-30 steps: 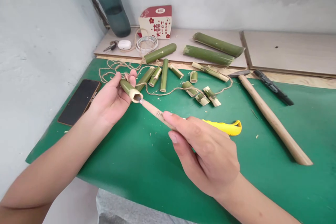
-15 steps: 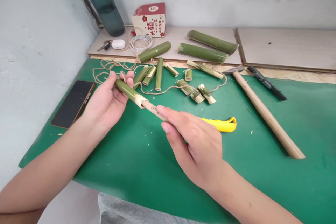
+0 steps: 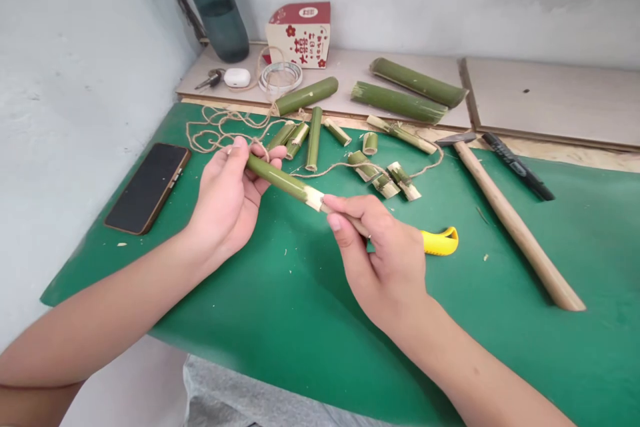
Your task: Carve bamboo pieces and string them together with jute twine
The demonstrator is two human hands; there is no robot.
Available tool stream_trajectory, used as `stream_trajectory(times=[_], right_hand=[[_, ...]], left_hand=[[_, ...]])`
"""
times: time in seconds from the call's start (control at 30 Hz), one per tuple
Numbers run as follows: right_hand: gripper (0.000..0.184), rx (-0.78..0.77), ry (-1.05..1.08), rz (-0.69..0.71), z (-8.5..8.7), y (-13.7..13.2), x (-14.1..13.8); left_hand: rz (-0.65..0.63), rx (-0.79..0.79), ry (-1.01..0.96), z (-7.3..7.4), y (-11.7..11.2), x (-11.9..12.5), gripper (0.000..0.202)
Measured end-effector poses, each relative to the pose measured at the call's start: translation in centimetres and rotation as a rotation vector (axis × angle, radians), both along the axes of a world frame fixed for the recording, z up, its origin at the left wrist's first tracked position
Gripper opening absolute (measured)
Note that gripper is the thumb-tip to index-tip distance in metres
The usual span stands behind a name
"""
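Note:
My left hand [image 3: 230, 197] is closed around the far end of a short green bamboo tube [image 3: 283, 181], held above the green mat [image 3: 280, 293]. My right hand [image 3: 385, 260] grips a thin pale wooden stick [image 3: 350, 221] whose tip sits inside the tube's near, pale-cut end; the fingers touch that end. Jute twine [image 3: 220, 130] runs from the tube's far end to several small bamboo pieces [image 3: 385, 180] lying on the mat behind.
A yellow-handled cutter [image 3: 440, 241] lies just right of my right hand. A hammer [image 3: 505, 217] and black marker [image 3: 517, 165] lie to the right, a phone [image 3: 149, 187] to the left. Longer bamboo sections [image 3: 397, 103], a red-white box [image 3: 300, 35], bottle [image 3: 214, 3], tape roll [image 3: 280, 77] sit behind.
The stick has gone deeper into the bamboo tube; my right hand slid forward until its fingers reached the tube's end. Both hands shifted slightly right.

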State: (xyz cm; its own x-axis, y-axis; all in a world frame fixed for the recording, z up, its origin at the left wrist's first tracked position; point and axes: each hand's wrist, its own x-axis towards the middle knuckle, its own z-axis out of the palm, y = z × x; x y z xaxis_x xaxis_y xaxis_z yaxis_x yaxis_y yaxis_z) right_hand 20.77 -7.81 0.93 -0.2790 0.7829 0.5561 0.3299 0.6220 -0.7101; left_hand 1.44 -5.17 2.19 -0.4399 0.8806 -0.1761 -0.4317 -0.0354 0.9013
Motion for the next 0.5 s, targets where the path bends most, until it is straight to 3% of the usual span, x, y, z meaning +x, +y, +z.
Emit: stream_trajectory(times=[0.3,0.5], right_hand=[[0.015,-0.225,-0.027,0.093,1.2,1.1,1.6],[0.018,-0.216,-0.040,0.145,1.4,1.4,2.1]], left_hand=[[0.018,-0.037,-0.050,0.2,0.1,0.5,0.030],[0.019,0.000,-0.065,0.6,0.4,0.1,0.032]])
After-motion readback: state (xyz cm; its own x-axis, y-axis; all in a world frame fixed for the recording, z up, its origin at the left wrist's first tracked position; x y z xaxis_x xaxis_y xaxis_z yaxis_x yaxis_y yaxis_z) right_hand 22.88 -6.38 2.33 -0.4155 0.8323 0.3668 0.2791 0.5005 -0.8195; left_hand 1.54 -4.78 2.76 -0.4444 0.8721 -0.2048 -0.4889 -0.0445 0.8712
